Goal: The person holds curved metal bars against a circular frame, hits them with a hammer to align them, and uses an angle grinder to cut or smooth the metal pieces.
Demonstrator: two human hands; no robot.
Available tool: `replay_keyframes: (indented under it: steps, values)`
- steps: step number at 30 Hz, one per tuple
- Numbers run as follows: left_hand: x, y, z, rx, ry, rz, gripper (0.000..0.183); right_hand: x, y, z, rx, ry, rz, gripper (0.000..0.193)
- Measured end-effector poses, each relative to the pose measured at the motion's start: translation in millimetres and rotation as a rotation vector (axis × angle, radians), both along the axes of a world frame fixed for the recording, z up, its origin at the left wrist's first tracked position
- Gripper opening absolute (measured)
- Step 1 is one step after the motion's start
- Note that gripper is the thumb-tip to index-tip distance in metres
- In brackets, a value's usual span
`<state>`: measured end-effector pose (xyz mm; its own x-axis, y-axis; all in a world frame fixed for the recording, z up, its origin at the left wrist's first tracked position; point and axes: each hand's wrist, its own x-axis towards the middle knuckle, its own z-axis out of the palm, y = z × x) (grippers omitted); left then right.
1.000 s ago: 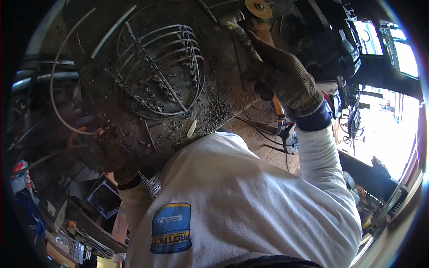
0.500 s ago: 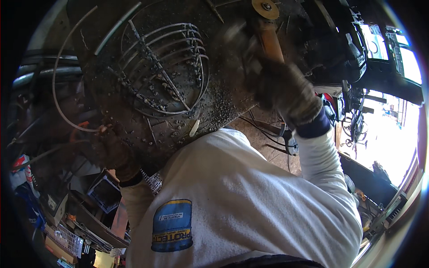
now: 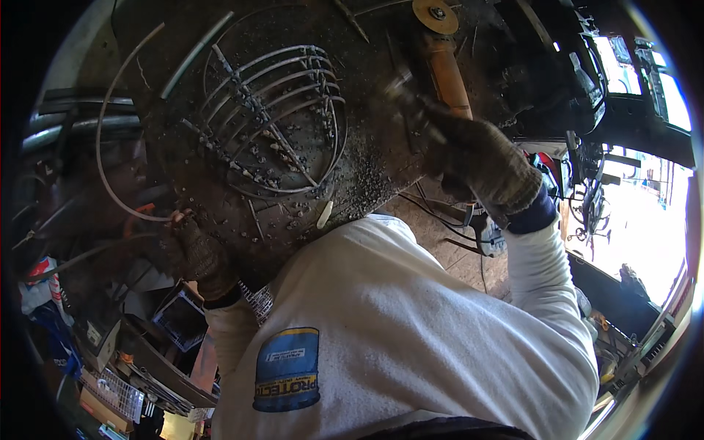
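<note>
My left hand [image 3: 199, 253], in a brown knit glove with bare fingertips, is closed at the lower end of a thin curved metal rod [image 3: 100, 125]. My right hand [image 3: 488, 158], gloved alike, is raised over the bench's right part. Its fingers wrap round a motion-smeared object [image 3: 411, 99] with a shiny end, whose kind I cannot make out. Between the hands lies a bowed frame of welded metal strips [image 3: 275, 121], with dark crumbs in and around it. Just beyond my right hand rests an orange angle grinder [image 3: 446, 73] with a tan disc [image 3: 437, 15].
The dark workbench [image 3: 176, 147] carries a straight metal tube [image 3: 196, 55], a small pale piece [image 3: 325, 215] near its front edge and scattered crumbs. Black cables [image 3: 440, 213] hang beside the edge. A white wire basket [image 3: 114, 392] stands at lower left.
My right hand and the blurred object have come slightly down and to the right. The whole view has shifted a little. My left hand stays at the rod's end.
</note>
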<state>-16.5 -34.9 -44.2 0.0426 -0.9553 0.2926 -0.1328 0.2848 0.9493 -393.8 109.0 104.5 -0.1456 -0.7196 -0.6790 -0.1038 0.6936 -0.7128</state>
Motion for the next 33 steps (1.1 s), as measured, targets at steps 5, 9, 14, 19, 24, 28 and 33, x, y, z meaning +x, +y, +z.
replay_keyframes:
  steps: [5, 9, 14, 19, 24, 28, 33]
  values:
    - [13.6, -6.3, -19.7, 0.091, 0.56, -0.137, 0.027, 14.9, 21.1, -65.6, -0.573, 0.232, -0.067, 0.051]
    - [41.5, -11.8, -13.7, 0.28, 0.543, -0.241, 0.02, 42.1, 43.7, -61.9, -0.437, 0.746, 0.3, 0.057]
    - [44.1, -15.7, -2.8, 0.333, 0.363, -0.359, 0.02, 49.1, 51.1, -92.4, -0.731, 0.903, 0.373, 0.051]
    - [13.8, -5.3, 40.0, 0.04, -0.456, -0.276, 0.014, 36.4, 38.0, -64.3, -0.714, 0.627, 0.168, 0.034]
    - [6.9, -11.0, 31.3, -0.285, -0.696, -0.284, 0.019, 20.5, -19.3, -25.8, -0.861, 0.699, 0.017, 0.031]
    - [18.8, -13.2, 4.2, -0.568, -1.243, -0.215, 0.022, 5.5, -45.3, -67.2, -0.942, 0.878, 0.33, 0.034]
    - [-10.1, 1.3, 3.9, -0.724, -1.229, -0.103, 0.017, 8.1, -54.5, -90.2, -0.784, 0.749, 0.291, 0.036]
